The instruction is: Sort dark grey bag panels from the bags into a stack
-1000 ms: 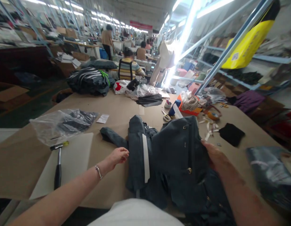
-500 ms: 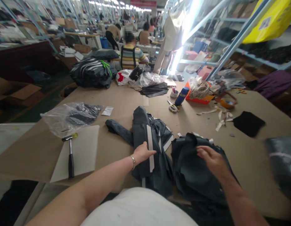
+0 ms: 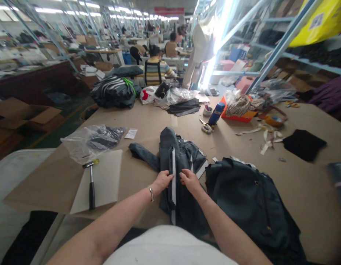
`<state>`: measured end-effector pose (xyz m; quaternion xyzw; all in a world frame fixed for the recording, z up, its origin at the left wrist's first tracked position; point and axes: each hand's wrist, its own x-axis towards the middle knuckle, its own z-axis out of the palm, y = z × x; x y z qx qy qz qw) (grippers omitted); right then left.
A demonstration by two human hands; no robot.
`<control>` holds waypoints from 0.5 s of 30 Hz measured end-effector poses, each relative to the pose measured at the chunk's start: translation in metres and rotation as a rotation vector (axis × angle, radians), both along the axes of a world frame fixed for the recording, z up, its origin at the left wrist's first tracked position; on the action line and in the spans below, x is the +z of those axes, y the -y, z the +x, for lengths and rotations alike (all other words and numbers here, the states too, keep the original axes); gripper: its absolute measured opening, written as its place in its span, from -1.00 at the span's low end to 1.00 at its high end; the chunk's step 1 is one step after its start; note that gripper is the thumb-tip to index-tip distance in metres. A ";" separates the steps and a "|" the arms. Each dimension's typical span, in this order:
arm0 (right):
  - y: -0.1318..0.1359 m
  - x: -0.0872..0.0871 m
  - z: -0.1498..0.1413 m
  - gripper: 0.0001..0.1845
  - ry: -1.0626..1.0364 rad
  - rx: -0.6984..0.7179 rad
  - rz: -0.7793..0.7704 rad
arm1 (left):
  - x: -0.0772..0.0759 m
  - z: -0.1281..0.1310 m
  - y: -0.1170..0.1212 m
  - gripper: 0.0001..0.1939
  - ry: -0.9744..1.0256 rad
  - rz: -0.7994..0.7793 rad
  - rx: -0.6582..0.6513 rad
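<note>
On the brown-covered worktable (image 3: 228, 141), directly in front of the person's white-clad torso, lies a dark grey cloth piece (image 3: 168, 143) with a long white strip (image 3: 174, 191) running down it. The left hand (image 3: 162, 181), a bracelet (image 3: 151, 194) at its wrist, has thumb and fingers drawn narrow and appears to pinch the cloth just left of the strip. The right hand (image 3: 189, 179) is just right of the strip, fingers curled in toward the thumb; whether any cloth is caught between them, one cannot tell.

The cloth piece looks light and fairly soft, with enough body to stand in folds, so it probably bends easily yet keeps a crease. Its surface has a faint sheen (perhaps a coated fabric, though touch alone would settle that) and may slide a little over the layers beneath. It seems in no way fragile. The best hold is probably a fingertip pinch on both sides of the strip, where the edge looks firmest; the loose bunched part would likely sag.

Near the right forearm lies a larger dark bag-like piece (image 3: 239, 195) with a zip. Well to the left, a hammer (image 3: 91, 187) rests on a pale sheet (image 3: 108, 184), beside a clear plastic bag (image 3: 76, 143).
</note>
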<state>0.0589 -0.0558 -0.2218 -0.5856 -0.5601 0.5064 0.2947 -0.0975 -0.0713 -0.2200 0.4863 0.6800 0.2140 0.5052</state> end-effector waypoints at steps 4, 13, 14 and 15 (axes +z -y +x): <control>-0.007 0.022 -0.024 -0.56 0.056 0.045 0.072 | 0.019 0.002 0.012 -0.81 0.034 0.123 0.029; 0.018 0.055 -0.045 -0.89 -0.035 0.181 0.078 | 0.044 -0.014 0.061 -0.73 0.363 0.095 0.136; 0.023 0.056 -0.048 -0.89 -0.058 0.188 0.063 | 0.048 -0.018 0.062 -0.71 0.395 0.026 0.231; 0.027 0.057 -0.051 -0.89 -0.080 0.193 0.046 | 0.053 -0.022 0.062 -0.68 0.447 -0.017 0.329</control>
